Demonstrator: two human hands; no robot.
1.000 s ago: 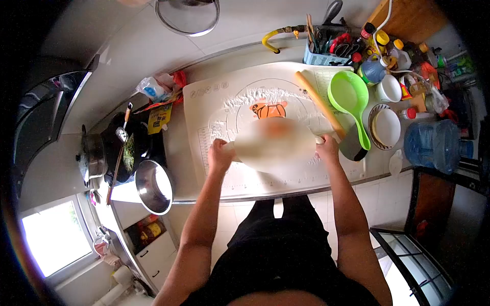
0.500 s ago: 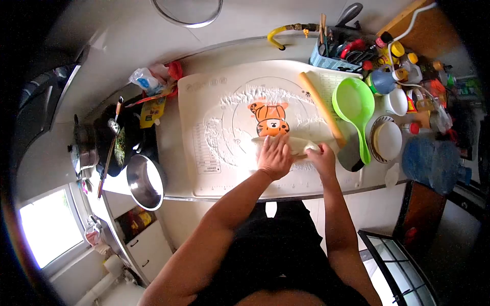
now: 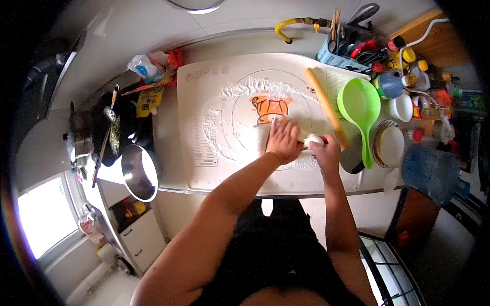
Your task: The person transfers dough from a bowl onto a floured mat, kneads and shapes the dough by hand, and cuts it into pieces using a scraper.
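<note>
A piece of pale dough (image 3: 262, 136) lies on the floured white mat (image 3: 201, 104), just below the mat's orange tiger picture (image 3: 270, 107). My left hand (image 3: 284, 141) rests flat on top of it, fingers stretched out, hiding its middle. At the right end, my right hand (image 3: 326, 151) is closed on the dough, and a rounded white lump bulges out above the thumb. White flour (image 3: 263, 89) is spread over the mat in a rough ring. Beyond the right hand, a wooden rolling pin (image 3: 324, 104) lies slanted along the mat.
A green ladle-shaped scoop (image 3: 360, 102) lies right of the rolling pin. Farther right are stacked plates (image 3: 390, 146), a white bowl (image 3: 401, 108), bottles and a large blue water jug (image 3: 430, 168). A steel bowl (image 3: 139, 173) sits left; a blue utensil basket (image 3: 339, 60) stands behind.
My left hand has slid right along the dough, toward the right hand, and covers the tiger's lower part. A rounder lump shows at my right hand. The whole view has shifted slightly.
</note>
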